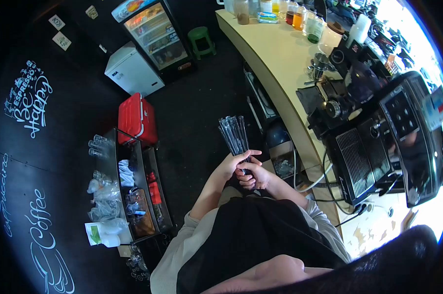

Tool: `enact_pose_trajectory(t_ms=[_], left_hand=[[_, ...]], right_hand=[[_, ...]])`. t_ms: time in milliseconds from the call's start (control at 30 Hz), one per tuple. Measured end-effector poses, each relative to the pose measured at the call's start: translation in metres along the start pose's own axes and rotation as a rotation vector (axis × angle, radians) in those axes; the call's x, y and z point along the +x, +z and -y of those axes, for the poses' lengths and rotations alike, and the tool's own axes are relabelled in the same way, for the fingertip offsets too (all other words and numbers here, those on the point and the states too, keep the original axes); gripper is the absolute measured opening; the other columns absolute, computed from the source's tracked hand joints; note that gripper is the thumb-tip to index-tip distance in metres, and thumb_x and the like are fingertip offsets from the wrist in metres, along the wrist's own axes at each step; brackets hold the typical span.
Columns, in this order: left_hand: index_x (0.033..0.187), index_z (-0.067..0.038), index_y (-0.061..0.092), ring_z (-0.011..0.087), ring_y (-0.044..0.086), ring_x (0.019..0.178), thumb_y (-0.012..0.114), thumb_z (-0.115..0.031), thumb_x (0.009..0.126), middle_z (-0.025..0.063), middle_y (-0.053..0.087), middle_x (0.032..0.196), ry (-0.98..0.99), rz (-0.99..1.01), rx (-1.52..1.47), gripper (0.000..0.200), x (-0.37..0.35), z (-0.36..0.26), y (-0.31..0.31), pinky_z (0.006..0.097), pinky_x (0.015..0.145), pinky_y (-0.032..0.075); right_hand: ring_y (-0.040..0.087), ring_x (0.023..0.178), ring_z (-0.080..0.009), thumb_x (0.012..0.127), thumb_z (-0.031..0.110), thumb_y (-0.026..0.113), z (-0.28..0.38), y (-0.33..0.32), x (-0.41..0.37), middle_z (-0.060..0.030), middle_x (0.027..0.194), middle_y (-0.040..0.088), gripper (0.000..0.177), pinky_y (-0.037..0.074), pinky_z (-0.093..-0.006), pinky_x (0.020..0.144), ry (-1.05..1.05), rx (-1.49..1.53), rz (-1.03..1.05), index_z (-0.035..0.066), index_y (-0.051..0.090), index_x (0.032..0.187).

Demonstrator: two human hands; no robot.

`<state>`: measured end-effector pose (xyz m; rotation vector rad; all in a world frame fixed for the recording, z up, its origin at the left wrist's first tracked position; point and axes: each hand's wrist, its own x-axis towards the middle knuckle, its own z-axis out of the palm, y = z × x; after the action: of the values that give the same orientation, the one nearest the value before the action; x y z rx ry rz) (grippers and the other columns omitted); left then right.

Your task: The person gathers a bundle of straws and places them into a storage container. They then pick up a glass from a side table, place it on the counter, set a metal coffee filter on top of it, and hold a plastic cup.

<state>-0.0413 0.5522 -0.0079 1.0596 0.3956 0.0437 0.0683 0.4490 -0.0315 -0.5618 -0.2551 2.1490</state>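
Note:
A bundle of black straws [234, 135], seemingly in clear wrappers, is held out in front of my body, its upper ends fanned apart. My left hand [235, 162] is closed around the lower part, with some fingers reaching across it. Just below, my right hand [255, 177] grips the bottom of the same bundle, its fingers curled. The two hands touch each other, and the straws' lower ends are mostly hidden inside them.
On the right, a counter [265, 49] carries bottles, jars and a black espresso machine [378, 142]. To the left stand a shelf unit [138, 196] with glasses and bags, and a red cooler [135, 117]. A display fridge [155, 36], a white freezer [133, 71] and a green stool [201, 41] are farther back.

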Motion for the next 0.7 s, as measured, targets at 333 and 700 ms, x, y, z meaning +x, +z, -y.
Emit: enact_pose_trajectory(t_ms=[333,700], left_hand=[[0.121,-0.002,0.06,0.0194,0.065,0.085,0.044,-0.035,0.098,0.0157,0.067,0.095,0.084,-0.027,0.056,0.043,0.07,-0.048,-0.067,0.0295,0.076,0.052],[0.121,-0.002,0.059,0.0179,0.065,0.084,0.046,-0.033,0.098,0.0153,0.068,0.1,0.024,0.041,0.063,0.041,0.129,-0.149,-0.175,0.0278,0.071,0.053]], right_hand=[[0.024,0.035,-0.0061,0.091,0.038,0.053,0.087,-0.027,0.054,0.0068,0.047,0.029,0.035,0.017,-0.0225,0.035,0.02,0.038,-0.036,0.015,0.043,0.067],[0.025,0.037,-0.0074,0.092,0.036,0.05,0.2,-0.031,0.156,0.0057,0.047,0.028,0.034,0.019,-0.0226,0.035,-0.068,0.011,-0.056,0.013,0.042,0.068]])
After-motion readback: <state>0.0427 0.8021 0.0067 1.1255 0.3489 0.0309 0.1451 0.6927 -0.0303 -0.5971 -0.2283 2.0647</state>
